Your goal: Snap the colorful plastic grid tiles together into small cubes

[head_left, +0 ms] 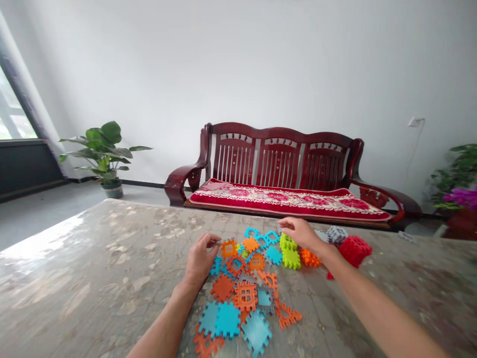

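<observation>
My left hand (201, 257) is closed at the left side of a loose heap of interlocking plastic tiles, thumb and forefinger pinching the edge of a grey tile (225, 241). Right beside it lies an orange window tile (228, 248). Across the heap, my right hand (297, 231) has its fingers bent together just above a lime green tile stack (288, 242). A sliver of grey shows at its fingertips, too small to make out. Blue tiles (228, 319), a rust-coloured tile (222, 288) and an orange triangular tile (287, 316) spread toward me.
Beyond my right forearm sit a red block of joined tiles (356, 250), a grey one (337, 235) and an orange stack (310, 257). The patterned table (122, 283) carries them all. A wooden bench (278, 154) stands behind it, and a potted plant (108, 154) is at left.
</observation>
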Demonstrator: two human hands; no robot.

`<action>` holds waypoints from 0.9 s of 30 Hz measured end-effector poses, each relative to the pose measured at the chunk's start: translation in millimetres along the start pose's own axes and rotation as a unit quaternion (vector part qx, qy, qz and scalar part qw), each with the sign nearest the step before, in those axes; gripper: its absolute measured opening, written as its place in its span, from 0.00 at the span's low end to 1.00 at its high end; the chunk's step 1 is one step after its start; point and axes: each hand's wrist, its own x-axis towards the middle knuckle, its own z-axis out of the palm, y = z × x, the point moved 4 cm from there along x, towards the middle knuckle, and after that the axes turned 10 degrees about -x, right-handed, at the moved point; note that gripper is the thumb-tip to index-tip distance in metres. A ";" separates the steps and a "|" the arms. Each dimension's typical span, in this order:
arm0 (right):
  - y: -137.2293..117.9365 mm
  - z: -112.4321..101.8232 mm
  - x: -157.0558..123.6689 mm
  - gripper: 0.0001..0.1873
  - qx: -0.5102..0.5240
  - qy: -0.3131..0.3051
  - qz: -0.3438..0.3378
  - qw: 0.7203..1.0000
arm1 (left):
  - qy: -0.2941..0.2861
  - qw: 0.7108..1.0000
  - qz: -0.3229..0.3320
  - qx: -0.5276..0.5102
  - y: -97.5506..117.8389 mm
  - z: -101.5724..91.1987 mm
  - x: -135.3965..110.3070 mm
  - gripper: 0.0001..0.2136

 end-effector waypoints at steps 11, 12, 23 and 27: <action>-126.1 79.9 -22.2 0.33 -0.067 -0.067 -0.196 0.976 | 0.006 0.989 0.147 -0.029 21.4 -2.6 -9.5 0.07; -129.0 82.5 -21.0 0.34 -0.075 -0.072 -0.204 0.973 | 0.000 0.988 0.150 -0.032 22.7 -1.8 -10.1 0.07; -128.5 88.0 -17.6 0.37 -0.084 -0.091 -0.219 0.968 | -0.034 0.988 0.143 -0.044 22.0 3.9 -11.5 0.08; -75.9 54.2 -1.9 0.37 -0.104 -0.046 -0.123 0.986 | 0.019 0.995 0.092 -0.025 11.2 -2.7 -6.2 0.11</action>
